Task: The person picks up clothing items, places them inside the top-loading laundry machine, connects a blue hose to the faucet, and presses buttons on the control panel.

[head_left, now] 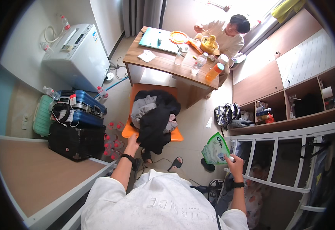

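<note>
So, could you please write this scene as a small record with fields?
Left grip: at near edge of orange chair; hold unclear
Right grip: holding green-and-white pouch
Chair load: piled black and grey clothes
Wooden table: bears orange bottle, among others
Beyond table: another person
Left background: white washing machine, blue suitcase
</note>
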Demonstrator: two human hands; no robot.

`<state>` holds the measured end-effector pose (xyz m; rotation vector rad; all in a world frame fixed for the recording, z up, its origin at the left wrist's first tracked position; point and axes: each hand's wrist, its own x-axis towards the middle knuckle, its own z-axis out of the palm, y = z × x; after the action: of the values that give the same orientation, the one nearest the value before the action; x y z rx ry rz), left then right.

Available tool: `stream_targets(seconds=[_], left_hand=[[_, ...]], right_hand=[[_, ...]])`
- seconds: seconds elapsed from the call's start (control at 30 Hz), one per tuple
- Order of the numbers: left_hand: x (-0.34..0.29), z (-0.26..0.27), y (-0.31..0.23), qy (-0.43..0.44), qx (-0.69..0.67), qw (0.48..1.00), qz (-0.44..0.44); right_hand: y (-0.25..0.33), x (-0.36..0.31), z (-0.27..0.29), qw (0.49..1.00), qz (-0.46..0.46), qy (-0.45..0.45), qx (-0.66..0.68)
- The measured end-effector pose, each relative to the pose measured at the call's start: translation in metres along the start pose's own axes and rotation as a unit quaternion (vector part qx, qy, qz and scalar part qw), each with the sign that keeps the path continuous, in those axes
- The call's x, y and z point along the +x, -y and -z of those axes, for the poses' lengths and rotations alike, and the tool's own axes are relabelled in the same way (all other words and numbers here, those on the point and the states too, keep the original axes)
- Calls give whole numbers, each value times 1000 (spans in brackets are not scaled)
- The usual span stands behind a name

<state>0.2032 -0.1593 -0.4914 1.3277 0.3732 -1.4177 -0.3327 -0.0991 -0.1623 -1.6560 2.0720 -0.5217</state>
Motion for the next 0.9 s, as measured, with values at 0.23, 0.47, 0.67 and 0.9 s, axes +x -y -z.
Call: stream_targets(seconds=[0.23,0.47,0.67,0.9], left_hand=[[21,-82,-16,48,64,996,-29],[67,-144,-41,122,123,985,-27],[34,-140,-85,59,342,926,-148],[-156,-171,-159,257,578,661,-405]], right_hand=[[43,-11,-6,1000,-7,-12,-9],[67,3,-10,999,-5,24,-24],[109,48,-27,993,90,68,-38],[154,103,-38,951,245,190,15]])
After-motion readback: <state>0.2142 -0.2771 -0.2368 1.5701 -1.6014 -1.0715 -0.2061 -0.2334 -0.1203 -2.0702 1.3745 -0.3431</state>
